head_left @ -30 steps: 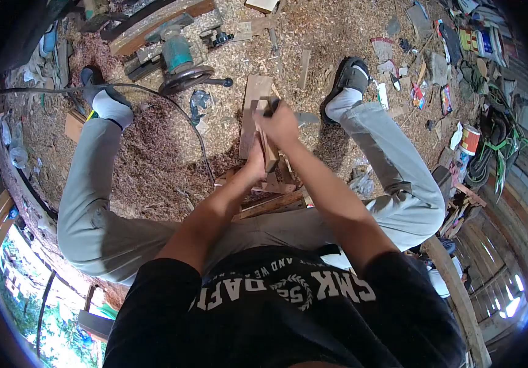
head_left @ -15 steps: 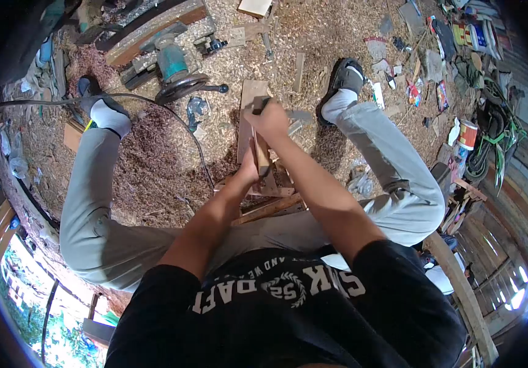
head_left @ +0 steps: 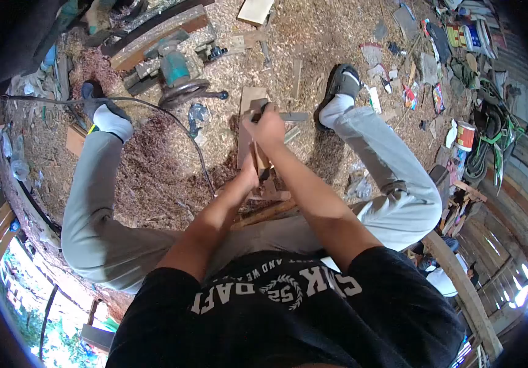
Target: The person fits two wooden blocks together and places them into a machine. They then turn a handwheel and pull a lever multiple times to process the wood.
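Note:
A flat light-brown board (head_left: 247,98) lies lengthwise on the shavings between my feet. Over its right side is a narrow wooden tool (head_left: 263,161) with dark parts at its far and near ends. My right hand (head_left: 269,130) is closed round the far part of the tool. Nearer to me, my left hand (head_left: 250,170) is against the tool's left side; its fingers are largely hidden. A flat dark strip (head_left: 294,116) lies just right of my right hand, and short wood pieces are under the near end.
At the upper left stands a green machine (head_left: 175,66) with a handwheel (head_left: 184,93); a black cable (head_left: 199,153) runs near my left forearm. My legs flank the work. A red-and-white can (head_left: 465,136) and scraps lie to the right. Another person (head_left: 445,280) is partly visible lower right.
The view has shifted slightly. Both hands stay on the wooden tool, and its near end shows less than before.

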`<state>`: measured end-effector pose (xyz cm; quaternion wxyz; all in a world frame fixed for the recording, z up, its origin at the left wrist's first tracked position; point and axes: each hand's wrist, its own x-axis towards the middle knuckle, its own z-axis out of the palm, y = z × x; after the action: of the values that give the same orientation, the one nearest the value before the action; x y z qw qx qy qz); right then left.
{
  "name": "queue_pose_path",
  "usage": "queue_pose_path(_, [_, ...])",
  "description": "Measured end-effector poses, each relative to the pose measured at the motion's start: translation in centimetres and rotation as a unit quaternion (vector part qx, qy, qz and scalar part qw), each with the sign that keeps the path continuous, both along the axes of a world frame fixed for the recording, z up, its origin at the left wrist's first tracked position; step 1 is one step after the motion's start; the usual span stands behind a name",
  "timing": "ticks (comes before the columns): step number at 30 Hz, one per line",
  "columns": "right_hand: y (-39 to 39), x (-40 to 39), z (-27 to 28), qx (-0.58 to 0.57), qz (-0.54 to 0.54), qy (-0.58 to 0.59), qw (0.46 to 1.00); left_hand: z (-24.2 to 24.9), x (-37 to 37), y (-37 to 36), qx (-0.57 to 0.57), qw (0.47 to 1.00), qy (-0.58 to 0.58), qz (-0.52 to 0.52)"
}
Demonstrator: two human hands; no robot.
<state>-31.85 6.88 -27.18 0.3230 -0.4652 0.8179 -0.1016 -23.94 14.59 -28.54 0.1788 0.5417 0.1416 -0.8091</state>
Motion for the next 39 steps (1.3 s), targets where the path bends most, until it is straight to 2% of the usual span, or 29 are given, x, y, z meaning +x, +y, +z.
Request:
queue_pose_path(3, [2.2,-0.5,2.9,-0.005,-0.021,-0.037,0.999,-1.7,0.8,2.2,-0.057,0.998,-0.023,-0.027])
queue_pose_path(5, [3.4,-1.1,2.9,0.098,0.003,-0.027,0.995,-3.0,1.0,2.8,-0.020,0.999,0.031,0.015])
queue_pose_path(8, [1.1,-0.8,-0.1,0.035,-0.015,-0.011,0.999,-2.3,0.7,2.4,0.005,0.999,-0.026,-0.020])
queue_pose_path(9, [0.2,-0.5,-0.7,0.002,-0.032,0.010,0.999,-3.4,0.8,3.0,0.005,0.999,-0.027,-0.016])
queue_pose_path(11, [-0.7,0.0,-0.8,-0.028,-0.018,0.030,0.999,-6.9,1.7,3.8,-0.026,0.998,0.047,0.029])
queue_pose_path(13, [0.3,-0.8,-0.1,-0.014,-0.040,0.017,0.999,-6.4,1.9,3.6,-0.025,0.997,0.066,0.013])
queue_pose_path(14, [0.2,-1.8,0.3,-0.017,-0.039,0.019,0.999,-6.2,2.0,3.2,-0.044,0.997,0.036,-0.057])
queue_pose_path(16, [0.3,-3.9,1.8,0.081,-0.062,-0.037,0.994,-5.6,1.1,2.8,-0.075,0.977,-0.063,-0.192])
queue_pose_path(17, [0.5,-4.8,2.3,0.081,-0.063,-0.037,0.994,-5.4,0.2,2.9,-0.074,0.976,-0.062,-0.193])
queue_pose_path(18, [0.7,-5.7,2.5,0.091,-0.040,-0.036,0.994,-2.7,-0.9,1.9,-0.048,0.985,-0.065,-0.150])
queue_pose_path(19, [1.1,-6.4,2.2,0.102,-0.017,-0.035,0.994,-1.8,-1.6,1.6,-0.021,0.992,-0.067,-0.107])
queue_pose_path(20, [1.4,-6.7,1.5,0.126,-0.003,-0.018,0.992,-2.6,-2.2,1.8,-0.040,0.994,-0.063,-0.078])
queue_pose_path(23, [2.6,-6.2,2.9,0.110,-0.009,-0.013,0.994,-0.5,-2.3,0.8,-0.039,0.999,0.002,-0.031])
queue_pose_path(24, [2.9,-5.9,3.4,0.110,0.005,-0.005,0.994,2.4,-2.1,-0.2,-0.054,0.996,-0.043,-0.060])
queue_pose_path(25, [3.4,-5.7,3.9,0.108,0.006,-0.007,0.994,1.4,-1.7,0.2,-0.056,0.996,-0.046,-0.059])
queue_pose_path(27, [4.0,-5.3,5.6,0.160,0.032,-0.054,0.985,-1.1,-0.9,0.4,-0.011,0.983,-0.016,-0.182])
queue_pose_path(29, [4.8,-4.9,7.8,0.154,0.026,-0.056,0.986,-0.5,-1.1,0.1,-0.023,0.984,-0.013,-0.178])
queue_pose_path(31, [5.1,-4.6,10.6,0.141,0.030,-0.062,0.988,-3.1,-1.3,0.2,-0.003,0.995,0.042,-0.088])
queue_pose_path(32, [5.4,-4.5,10.7,0.138,0.023,-0.060,0.988,-4.5,-1.1,0.3,-0.033,0.992,0.097,-0.072])
queue_pose_path(35, [5.5,-4.3,11.1,0.129,0.012,-0.043,0.991,-0.9,-1.2,-0.9,-0.020,0.994,0.102,-0.040])
queue_pose_path(39, [5.2,-3.8,11.5,0.090,0.016,-0.028,0.995,-0.7,-1.6,-1.0,-0.021,0.997,0.069,-0.008])
